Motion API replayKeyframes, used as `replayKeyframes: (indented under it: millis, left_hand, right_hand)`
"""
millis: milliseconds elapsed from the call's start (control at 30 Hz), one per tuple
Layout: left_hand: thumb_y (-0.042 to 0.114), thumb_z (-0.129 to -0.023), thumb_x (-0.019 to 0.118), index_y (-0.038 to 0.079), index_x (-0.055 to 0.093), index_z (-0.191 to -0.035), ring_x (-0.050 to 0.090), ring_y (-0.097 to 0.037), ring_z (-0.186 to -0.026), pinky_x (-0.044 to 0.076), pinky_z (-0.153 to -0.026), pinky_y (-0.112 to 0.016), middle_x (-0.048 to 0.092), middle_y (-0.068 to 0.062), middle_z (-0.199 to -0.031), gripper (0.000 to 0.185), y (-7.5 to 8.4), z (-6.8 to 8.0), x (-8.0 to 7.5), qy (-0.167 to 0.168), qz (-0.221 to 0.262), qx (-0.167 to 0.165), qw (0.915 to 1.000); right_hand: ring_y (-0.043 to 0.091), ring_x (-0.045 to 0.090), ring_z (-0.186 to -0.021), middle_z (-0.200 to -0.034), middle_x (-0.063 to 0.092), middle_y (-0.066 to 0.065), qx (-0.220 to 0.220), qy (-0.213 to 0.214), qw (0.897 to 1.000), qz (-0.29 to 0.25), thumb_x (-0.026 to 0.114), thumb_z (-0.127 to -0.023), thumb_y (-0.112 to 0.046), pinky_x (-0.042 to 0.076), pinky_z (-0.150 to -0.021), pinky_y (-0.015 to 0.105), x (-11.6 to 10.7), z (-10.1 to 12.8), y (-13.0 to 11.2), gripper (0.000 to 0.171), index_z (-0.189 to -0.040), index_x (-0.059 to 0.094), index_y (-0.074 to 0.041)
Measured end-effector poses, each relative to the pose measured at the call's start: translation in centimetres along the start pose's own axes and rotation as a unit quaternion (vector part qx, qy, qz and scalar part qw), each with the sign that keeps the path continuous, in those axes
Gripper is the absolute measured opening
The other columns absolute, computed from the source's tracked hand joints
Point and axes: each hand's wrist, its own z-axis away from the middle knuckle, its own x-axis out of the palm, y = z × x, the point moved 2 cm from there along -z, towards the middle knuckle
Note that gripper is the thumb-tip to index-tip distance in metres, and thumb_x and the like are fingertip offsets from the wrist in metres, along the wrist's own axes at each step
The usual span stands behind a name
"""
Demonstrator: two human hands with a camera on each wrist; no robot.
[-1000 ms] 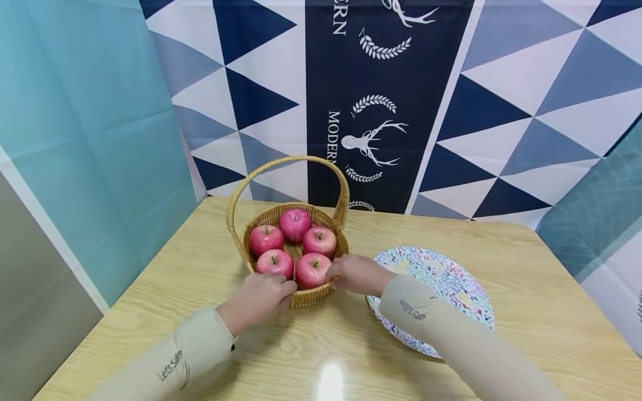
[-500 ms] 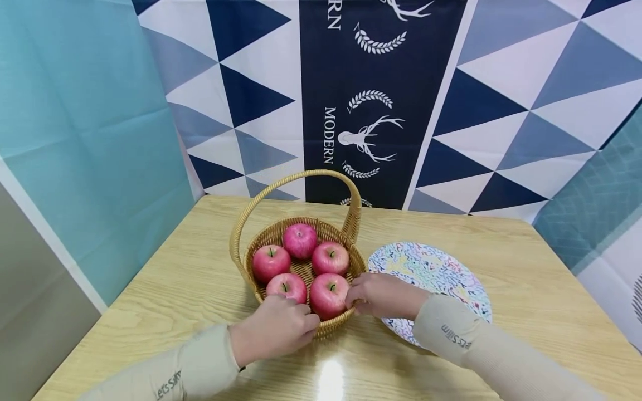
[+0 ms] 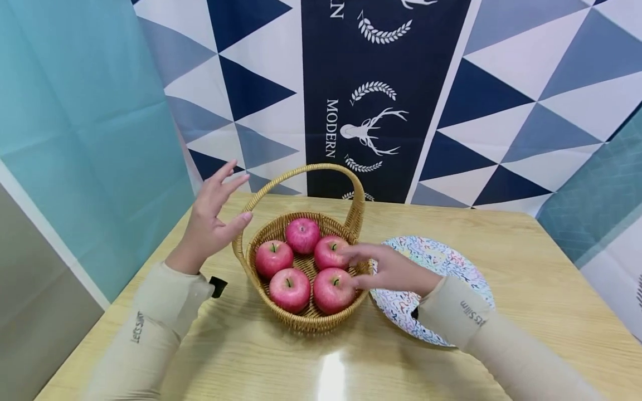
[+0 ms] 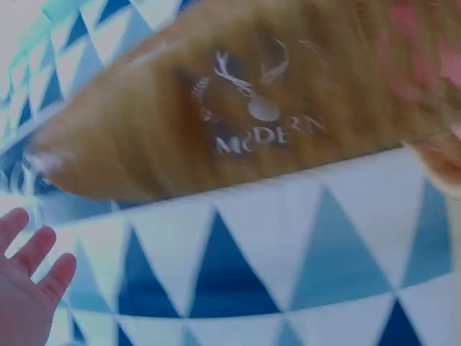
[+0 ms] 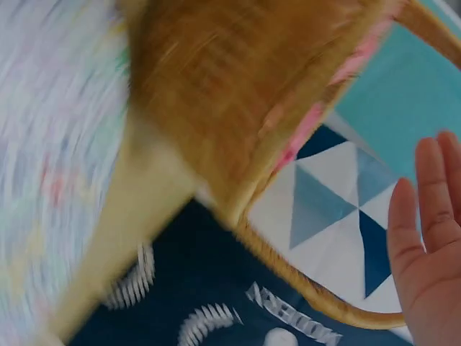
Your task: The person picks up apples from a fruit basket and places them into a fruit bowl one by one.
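Observation:
Several pink-red apples (image 3: 290, 289) sit in a ring inside a round wicker basket (image 3: 306, 323) with a tall arched handle (image 3: 321, 166). My left hand (image 3: 207, 223) is raised to the left of the handle, fingers spread, holding nothing. Over the basket's right rim hovers my right hand (image 3: 393, 269), its fingers extended close to the right-hand apples (image 3: 332, 291); whether they touch cannot be told. The right wrist view shows straight fingers on the right hand (image 5: 432, 252), the blurred basket (image 5: 209, 94) beside it. Fingertips of the left hand (image 4: 29, 288) appear in the left wrist view.
A round board or plate with a multicoloured squiggle pattern (image 3: 426, 250) lies right of the basket, partly under the right forearm. Both stand on a wooden table (image 3: 526, 289). Patterned cloth (image 3: 381, 122) hangs behind, teal cloth (image 3: 90, 111) at the left.
Both hands held the basket's near rim as it came nearer. Now the left hand has let go and lifted up and left; the right has let go and opened at the right rim.

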Motion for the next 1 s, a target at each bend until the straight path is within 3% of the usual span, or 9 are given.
replayKeyframes:
  millis: [100,400,567,667,767,867,1000]
  left_hand:
    - [0.053,-0.093,0.051,0.000,0.055,-0.128,0.041,-0.043,-0.126,0.030,-0.100,-0.061,0.040,-0.028,-0.141,0.064,-1.5,0.7,0.4,-0.014,0.016,-0.038,0.9991]
    - [0.054,-0.093,0.051,0.004,0.056,-0.131,0.042,-0.049,-0.120,0.028,-0.098,-0.064,0.039,-0.024,-0.144,0.062,-2.2,1.9,1.4,-0.035,0.038,-0.043,0.9977]
    - [0.052,-0.093,0.052,0.005,0.055,-0.132,0.041,-0.048,-0.122,0.033,-0.098,-0.060,0.037,-0.026,-0.144,0.062,-2.2,1.9,1.7,-0.035,0.042,-0.049,0.9973]
    - [0.052,-0.093,0.052,0.010,0.055,-0.135,0.037,-0.047,-0.125,0.035,-0.100,-0.047,0.035,-0.028,-0.145,0.059,-2.1,2.1,1.8,-0.034,0.044,-0.051,0.9972]
    - [0.053,-0.093,0.052,0.022,0.053,-0.139,0.034,-0.044,-0.130,0.033,-0.100,-0.037,0.033,-0.028,-0.146,0.055,-2.2,2.3,2.1,-0.026,0.041,-0.049,0.9976]
    - [0.052,-0.093,0.052,0.031,0.051,-0.140,0.031,-0.041,-0.133,0.032,-0.101,-0.044,0.033,-0.028,-0.146,0.051,-2.3,2.3,2.4,-0.019,0.040,-0.036,0.9984]
    - [0.049,-0.094,0.051,0.033,0.051,-0.140,0.030,-0.038,-0.135,0.026,-0.102,-0.060,0.035,-0.021,-0.148,0.048,-2.5,2.1,2.7,-0.016,0.042,-0.020,0.9988]
  right_hand:
    - [0.036,0.059,-0.106,-0.122,0.058,0.022,0.026,0.034,0.996,-0.081,0.068,-0.085,-0.005,0.040,-0.093,0.057,-0.3,-0.4,0.5,0.053,-0.133,0.050,0.003]
    - [0.036,0.052,-0.110,-0.126,0.052,0.021,0.021,0.060,0.993,-0.098,0.073,-0.081,-0.014,0.038,-0.095,0.059,1.9,-1.3,2.6,0.066,-0.138,0.043,0.004]
    - [0.042,0.050,-0.112,-0.131,0.045,0.028,-0.009,0.070,0.991,-0.110,0.075,-0.076,-0.011,0.038,-0.094,0.060,2.9,-1.4,3.1,0.076,-0.140,0.037,0.008]
    - [0.042,0.050,-0.113,-0.132,0.044,0.029,-0.025,0.088,0.992,-0.090,0.076,-0.074,-0.009,0.040,-0.093,0.059,3.4,-1.4,3.2,0.076,-0.138,0.039,0.009]
    - [0.038,0.049,-0.115,-0.131,0.048,0.027,-0.033,0.127,0.990,-0.055,0.077,-0.072,-0.009,0.042,-0.093,0.055,3.9,-1.4,3.4,0.072,-0.135,0.044,0.007]
    - [0.036,0.047,-0.118,-0.132,0.049,0.024,-0.033,0.153,0.987,-0.027,0.077,-0.071,-0.009,0.041,-0.095,0.053,4.2,-1.4,3.6,0.069,-0.132,0.048,0.006]
    - [0.039,0.044,-0.123,-0.136,0.044,0.027,-0.026,0.132,0.991,-0.013,0.078,-0.070,-0.012,0.037,-0.097,0.058,4.5,-1.2,3.8,0.072,-0.132,0.047,0.008]
